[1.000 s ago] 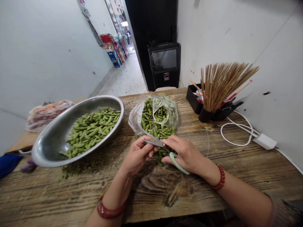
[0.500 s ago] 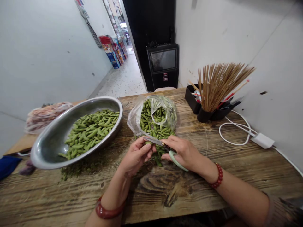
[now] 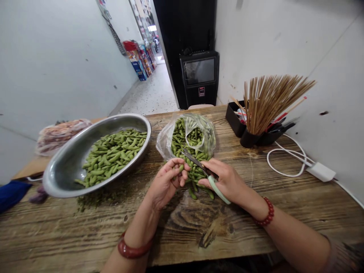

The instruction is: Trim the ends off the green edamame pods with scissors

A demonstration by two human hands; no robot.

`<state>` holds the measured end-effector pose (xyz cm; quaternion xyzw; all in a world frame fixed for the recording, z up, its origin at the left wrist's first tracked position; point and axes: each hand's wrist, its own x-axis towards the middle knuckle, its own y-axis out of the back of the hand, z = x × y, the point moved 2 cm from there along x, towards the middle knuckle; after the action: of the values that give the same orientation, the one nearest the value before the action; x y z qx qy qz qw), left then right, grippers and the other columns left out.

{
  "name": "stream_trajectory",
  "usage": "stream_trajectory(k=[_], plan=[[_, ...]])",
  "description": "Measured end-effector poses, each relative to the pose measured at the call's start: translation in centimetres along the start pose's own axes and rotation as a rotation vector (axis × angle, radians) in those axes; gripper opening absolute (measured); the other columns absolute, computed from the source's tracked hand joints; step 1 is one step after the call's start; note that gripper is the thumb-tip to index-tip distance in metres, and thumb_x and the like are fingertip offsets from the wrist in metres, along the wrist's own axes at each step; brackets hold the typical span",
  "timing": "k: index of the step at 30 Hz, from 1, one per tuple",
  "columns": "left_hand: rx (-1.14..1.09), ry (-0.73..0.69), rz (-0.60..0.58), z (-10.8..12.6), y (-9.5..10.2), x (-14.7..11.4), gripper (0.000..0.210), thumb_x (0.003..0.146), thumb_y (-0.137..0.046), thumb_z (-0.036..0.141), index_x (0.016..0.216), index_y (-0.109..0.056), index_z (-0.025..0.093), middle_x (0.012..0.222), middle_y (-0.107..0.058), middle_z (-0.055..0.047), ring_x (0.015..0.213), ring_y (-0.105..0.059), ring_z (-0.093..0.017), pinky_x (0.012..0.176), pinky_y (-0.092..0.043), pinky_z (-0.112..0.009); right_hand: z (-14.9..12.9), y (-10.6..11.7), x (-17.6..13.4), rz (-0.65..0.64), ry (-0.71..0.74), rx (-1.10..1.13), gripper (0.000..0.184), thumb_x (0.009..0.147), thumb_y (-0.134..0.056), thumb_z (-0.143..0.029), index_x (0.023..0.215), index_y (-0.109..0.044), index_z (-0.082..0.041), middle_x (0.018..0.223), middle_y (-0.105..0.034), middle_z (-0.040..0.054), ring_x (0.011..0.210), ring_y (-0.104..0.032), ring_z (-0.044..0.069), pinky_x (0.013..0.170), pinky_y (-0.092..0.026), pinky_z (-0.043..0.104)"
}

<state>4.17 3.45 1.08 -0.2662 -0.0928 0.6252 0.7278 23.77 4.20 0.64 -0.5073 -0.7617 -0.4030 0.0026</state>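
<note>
Between the thumb and fingers of my left hand (image 3: 167, 181) is a green edamame pod (image 3: 181, 168). My right hand (image 3: 224, 180) grips a pair of scissors (image 3: 196, 161) with pale green handles; the dark blades point up and left, just beyond the pod. Behind both hands lies a clear plastic bag (image 3: 164, 141) with its mouth toward me, full of edamame pods that spill onto the wooden table (image 3: 182, 227). To the left, a large metal basin (image 3: 64, 172) rests tilted, holding a heap of edamame pods (image 3: 113, 155).
Small green trimmings (image 3: 96, 199) lie under the basin's near edge. Bagged meat (image 3: 61, 134) sits behind it, and a blue cloth (image 3: 13, 197) at far left. A black holder (image 3: 236, 123) with wooden skewers (image 3: 270, 102) and a white cable with adapter (image 3: 321, 171) are at right.
The scissors have drawn slightly right, and their blades now show clear of my left fingers. The pod in my left hand is now plainly visible. The whole view has shifted a little.
</note>
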Motion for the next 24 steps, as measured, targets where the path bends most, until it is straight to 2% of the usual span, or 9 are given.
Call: stream_trajectory(k=[4,10,13,17,21,22,24], plan=[[-0.008,-0.003,-0.009,0.02,0.06,-0.12,0.029,0.075,-0.067,0.007,0.102,-0.062,0.013,0.091,-0.068,-0.007,0.073,-0.064,-0.012,0.067,-0.052,-0.021,0.02,-0.04,-0.02,-0.016,0.001,-0.001,0.04,0.082,-0.069,-0.032,0.118,-0.058,-0.018,0.096,-0.063,0.0077,0.084,-0.061,0.019,0.071,-0.049,0.029],[0.027,-0.003,-0.009,-0.22,0.3,-0.09,0.032,0.074,-0.073,0.012,0.104,-0.063,0.015,0.096,-0.072,-0.008,0.087,-0.067,-0.017,0.083,-0.052,-0.029,-0.06,0.02,0.01,-0.021,0.0,-0.01,0.04,0.083,-0.068,-0.031,0.119,-0.057,-0.018,0.095,-0.063,0.007,0.084,-0.061,0.019,0.072,-0.049,0.03],[0.104,-0.046,0.014,-0.23,0.52,-0.01,0.029,0.072,-0.074,0.012,0.1,-0.067,0.015,0.094,-0.073,-0.008,0.092,-0.066,-0.017,0.087,-0.049,-0.026,-0.11,0.04,0.01,-0.021,0.001,-0.004,0.039,0.083,-0.068,-0.031,0.118,-0.058,-0.019,0.095,-0.063,0.0068,0.084,-0.06,0.019,0.072,-0.048,0.03],[0.193,-0.065,0.066,-0.26,0.76,0.05,0.023,0.072,-0.074,0.012,0.094,-0.071,0.014,0.093,-0.074,-0.008,0.088,-0.066,-0.015,0.081,-0.049,-0.023,-0.14,0.0,-0.02,-0.032,-0.009,0.003,0.039,0.083,-0.068,-0.031,0.118,-0.058,-0.019,0.095,-0.063,0.0068,0.085,-0.06,0.019,0.072,-0.048,0.029],[0.137,-0.033,0.059,-0.3,0.68,0.11,0.024,0.074,-0.073,0.013,0.096,-0.066,0.014,0.092,-0.072,-0.007,0.065,-0.064,-0.009,0.051,-0.046,-0.015,-0.06,-0.1,-0.08,-0.027,0.003,-0.004,0.041,0.082,-0.069,-0.031,0.12,-0.057,-0.02,0.095,-0.062,0.0062,0.084,-0.06,0.019,0.071,-0.048,0.029],[0.114,-0.029,0.047,-0.27,0.61,0.12,0.024,0.074,-0.073,0.014,0.097,-0.064,0.014,0.093,-0.072,-0.007,0.064,-0.064,-0.009,0.048,-0.045,-0.014,-0.02,-0.14,-0.09,-0.027,0.005,-0.007,0.041,0.082,-0.069,-0.031,0.12,-0.057,-0.02,0.094,-0.062,0.0061,0.084,-0.06,0.019,0.071,-0.048,0.029],[0.075,-0.024,0.036,-0.17,0.47,0.12,0.027,0.075,-0.073,0.015,0.097,-0.057,0.016,0.097,-0.07,-0.006,0.074,-0.069,-0.014,0.053,-0.05,-0.016,0.05,-0.21,-0.12,-0.032,0.007,-0.013,0.042,0.082,-0.068,-0.032,0.12,-0.056,-0.02,0.094,-0.062,0.0062,0.084,-0.06,0.019,0.07,-0.048,0.029]])
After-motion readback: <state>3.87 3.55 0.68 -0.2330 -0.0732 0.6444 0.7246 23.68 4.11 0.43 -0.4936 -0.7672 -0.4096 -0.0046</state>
